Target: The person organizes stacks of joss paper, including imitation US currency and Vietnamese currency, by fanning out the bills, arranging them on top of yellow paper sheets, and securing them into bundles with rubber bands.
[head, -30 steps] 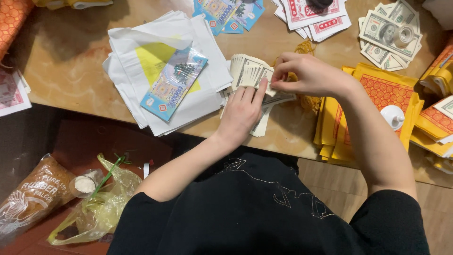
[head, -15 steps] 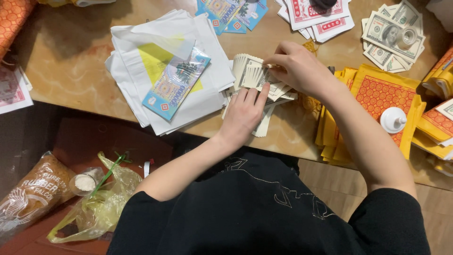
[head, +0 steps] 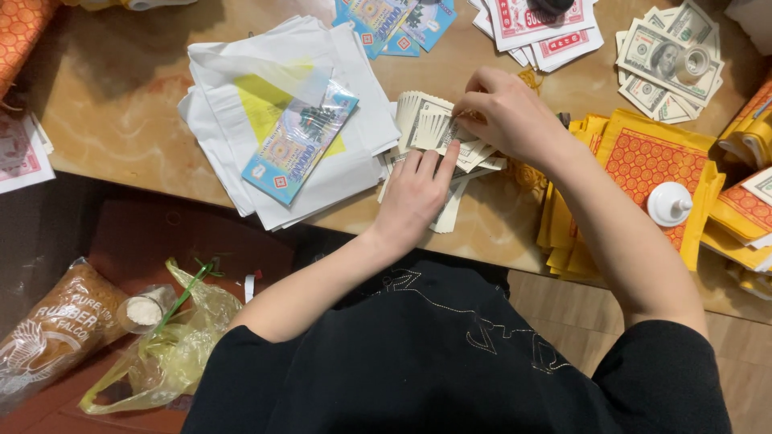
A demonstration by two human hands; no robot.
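Here a fanned stack of grey-green paper banknotes (head: 430, 133) at the table's (head: 104, 120) centre is pressed flat under the open left hand (head: 414, 193) while one note is pinched by the right hand (head: 503, 116) at two o'clock, so counting seems underway, and peeling off one note cleanly is called for next.

Glossy marble-look tabletop (head: 104, 104) (warm tan), perhaps tiled floor (head: 563, 305) below
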